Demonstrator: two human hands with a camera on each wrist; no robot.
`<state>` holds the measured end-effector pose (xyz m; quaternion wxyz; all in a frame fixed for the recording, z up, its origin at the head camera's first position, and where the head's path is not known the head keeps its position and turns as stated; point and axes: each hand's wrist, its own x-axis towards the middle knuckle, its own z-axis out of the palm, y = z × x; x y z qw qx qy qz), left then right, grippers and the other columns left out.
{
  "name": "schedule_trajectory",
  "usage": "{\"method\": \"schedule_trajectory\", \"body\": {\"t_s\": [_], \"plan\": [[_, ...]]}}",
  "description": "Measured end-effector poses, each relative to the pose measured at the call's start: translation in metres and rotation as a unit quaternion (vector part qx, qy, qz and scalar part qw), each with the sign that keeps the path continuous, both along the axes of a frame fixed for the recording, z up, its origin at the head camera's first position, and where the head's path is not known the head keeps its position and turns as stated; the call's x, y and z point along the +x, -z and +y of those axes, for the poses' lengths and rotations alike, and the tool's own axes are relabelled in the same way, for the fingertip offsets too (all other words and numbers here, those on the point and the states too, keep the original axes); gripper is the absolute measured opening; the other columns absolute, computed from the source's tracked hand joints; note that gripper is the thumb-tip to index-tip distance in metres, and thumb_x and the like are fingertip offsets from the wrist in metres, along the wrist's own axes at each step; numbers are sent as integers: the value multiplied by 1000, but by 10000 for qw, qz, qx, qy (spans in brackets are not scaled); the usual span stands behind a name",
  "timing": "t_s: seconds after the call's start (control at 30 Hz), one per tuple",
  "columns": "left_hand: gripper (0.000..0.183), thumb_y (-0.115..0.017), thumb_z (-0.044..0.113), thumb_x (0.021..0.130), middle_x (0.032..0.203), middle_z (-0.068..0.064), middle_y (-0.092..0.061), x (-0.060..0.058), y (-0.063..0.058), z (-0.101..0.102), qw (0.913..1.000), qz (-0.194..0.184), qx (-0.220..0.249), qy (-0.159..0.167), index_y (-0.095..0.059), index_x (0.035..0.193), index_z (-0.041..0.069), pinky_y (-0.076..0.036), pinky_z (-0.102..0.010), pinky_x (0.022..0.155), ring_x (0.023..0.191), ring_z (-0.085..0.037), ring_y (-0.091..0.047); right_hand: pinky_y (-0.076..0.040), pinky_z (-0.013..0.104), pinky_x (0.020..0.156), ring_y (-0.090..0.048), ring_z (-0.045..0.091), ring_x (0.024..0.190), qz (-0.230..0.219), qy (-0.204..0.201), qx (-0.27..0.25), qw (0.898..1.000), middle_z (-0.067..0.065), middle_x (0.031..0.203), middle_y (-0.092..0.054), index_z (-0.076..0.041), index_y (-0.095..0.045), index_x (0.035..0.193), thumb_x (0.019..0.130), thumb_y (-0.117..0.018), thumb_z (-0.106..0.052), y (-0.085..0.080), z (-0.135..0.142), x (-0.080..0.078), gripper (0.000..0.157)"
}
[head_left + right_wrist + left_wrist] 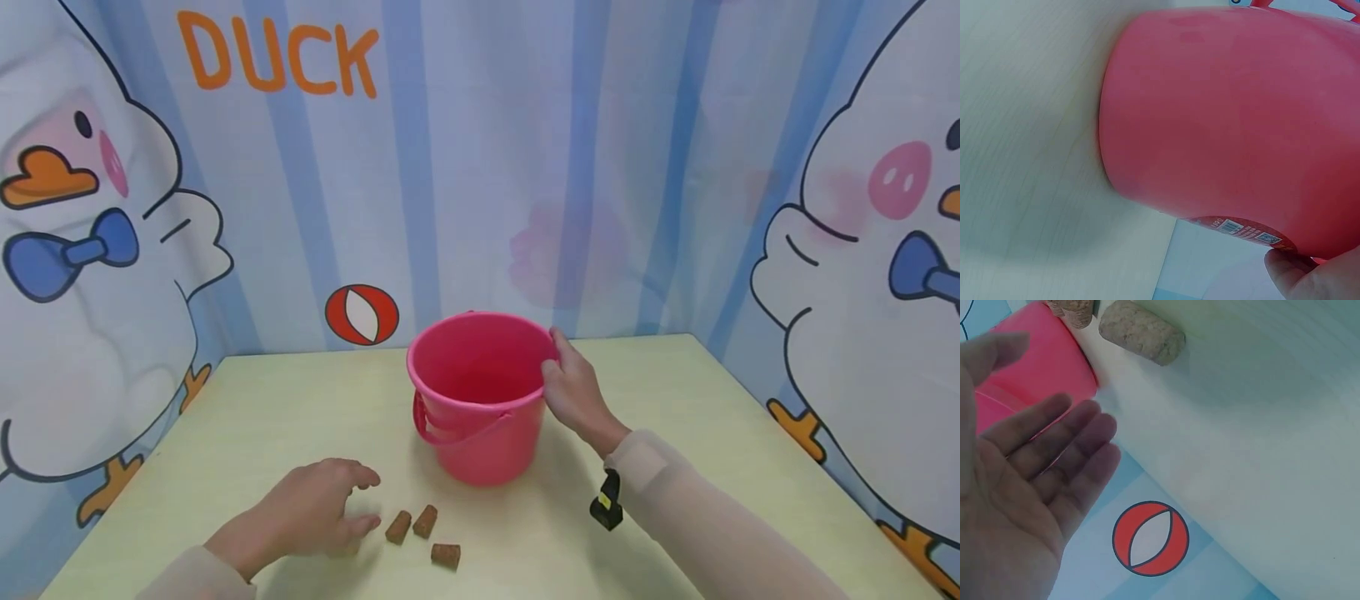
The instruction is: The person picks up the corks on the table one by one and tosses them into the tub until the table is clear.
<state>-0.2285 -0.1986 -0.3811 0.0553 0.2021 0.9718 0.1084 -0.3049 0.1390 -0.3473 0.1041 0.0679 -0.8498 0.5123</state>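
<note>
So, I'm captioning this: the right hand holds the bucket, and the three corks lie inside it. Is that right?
Not quite: the three corks lie on the table, outside the bucket, as the head view shows. The right hand does hold the bucket.

Bucket (482,387) pink; corks (425,522) brown; backdrop (487,150) blue-striped; table (307,408) pale yellow.

Your sleeves (720,510): pale, long, behind your fingers (363,477) | your right wrist (613,440), behind the fingers: black strapped device (607,516), yellow marking (604,501)
</note>
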Motion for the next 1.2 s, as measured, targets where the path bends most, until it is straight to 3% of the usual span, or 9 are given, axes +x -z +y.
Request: {"method": "schedule_trajectory", "body": {"t_s": [0.2,0.4,0.7,1.2], "plan": [[41,-89,34,76,96,7,-69,4,2,-4,9988,-409,-228,165,-75,110,15,-56,-48,86,89,-14,-63,-36,52,116,-29,36,152,-33,-9,-17,10000,13,168,-24,-6,-14,164,104,-39,-16,-1,-1,1,67],[30,-89,27,73,86,10,-63,5,5,-6,9975,-380,-496,328,-73,97,18,-54,-42,75,76,-10,-56,-35,52,117,-28,35,152,-40,-8,-18,10000,13,168,-24,-6,-14,164,104,-38,-16,-1,0,2,66],[20,-88,23,78,78,10,-57,4,9,-8,9953,-618,-731,111,-70,88,22,-51,-39,71,72,-12,-51,-36,52,116,-29,35,152,-82,-2,-66,9999,12,168,-24,-6,-14,164,104,-39,-16,-2,-1,2,66],[19,-86,15,79,72,10,-55,5,11,-11,9962,-599,-618,141,-69,79,24,-48,-36,69,68,-12,-50,-37,51,115,-29,35,152,-112,19,-149,9998,12,168,-24,-7,-13,165,104,-39,-16,-1,-2,0,66]]}}
